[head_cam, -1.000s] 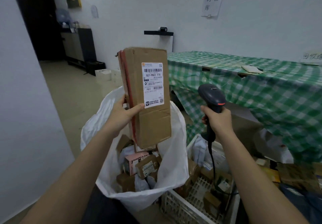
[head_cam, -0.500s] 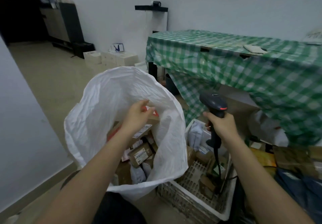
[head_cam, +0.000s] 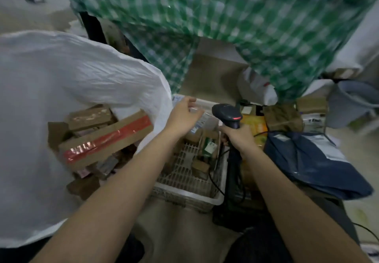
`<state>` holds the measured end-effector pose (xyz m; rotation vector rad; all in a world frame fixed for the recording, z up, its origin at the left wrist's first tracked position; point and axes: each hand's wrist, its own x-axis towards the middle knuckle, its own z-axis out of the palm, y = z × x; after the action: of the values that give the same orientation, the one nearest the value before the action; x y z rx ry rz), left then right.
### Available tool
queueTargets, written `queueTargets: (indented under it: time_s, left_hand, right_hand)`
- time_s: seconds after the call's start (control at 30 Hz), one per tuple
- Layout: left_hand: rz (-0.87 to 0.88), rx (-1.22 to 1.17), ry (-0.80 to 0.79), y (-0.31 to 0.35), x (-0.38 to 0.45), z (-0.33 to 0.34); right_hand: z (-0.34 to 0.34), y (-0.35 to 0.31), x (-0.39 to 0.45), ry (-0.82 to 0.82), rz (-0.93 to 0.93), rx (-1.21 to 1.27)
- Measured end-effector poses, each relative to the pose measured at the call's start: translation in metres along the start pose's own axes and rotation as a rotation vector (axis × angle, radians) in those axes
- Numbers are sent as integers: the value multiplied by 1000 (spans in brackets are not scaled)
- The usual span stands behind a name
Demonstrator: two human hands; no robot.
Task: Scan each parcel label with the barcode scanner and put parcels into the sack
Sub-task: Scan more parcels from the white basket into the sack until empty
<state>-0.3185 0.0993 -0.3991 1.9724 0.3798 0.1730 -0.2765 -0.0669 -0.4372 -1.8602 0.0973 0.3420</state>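
Sack [head_cam: 61, 74] already holds several parcels, long box [head_cam: 106, 139] on top. Crate [head_cam: 190, 197] still has more. Left hand [head_cam: 184, 117] relaxed, holding nothing, over crate; right hand [head_cam: 239, 135] grips scanner [head_cam: 227, 115].

1. One head-worn wide-angle view looks steeply down and forward over both forearms.
2. It sits close above the white crate [head_cam: 213, 200] and sack [head_cam: 61, 74].
3. The checked tablecloth [head_cam: 235, 17] fills the top.

One sack [head_cam: 61, 74], one scanner [head_cam: 226, 115], one crate [head_cam: 213, 199], perhaps five sacked parcels [head_cam: 106, 139]
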Motion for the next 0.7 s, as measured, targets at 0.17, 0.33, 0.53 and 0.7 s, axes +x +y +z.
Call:
queueTargets:
  time_s: [0.17,0.33,0.53,0.7]
  left_hand:
    - [-107,91,-39,-40,65,54]
    - [-292,139,52,-110,145,88]
    - [-316,222,251,-175,219,105]
    - [-268,540,268,-207,253,105]
  right_hand:
    - [3,28,51,80,97,74]
    - [26,46,126,112,115,113]
    - [54,70,196,73,135,169]
    - [68,80,230,63,170,263]
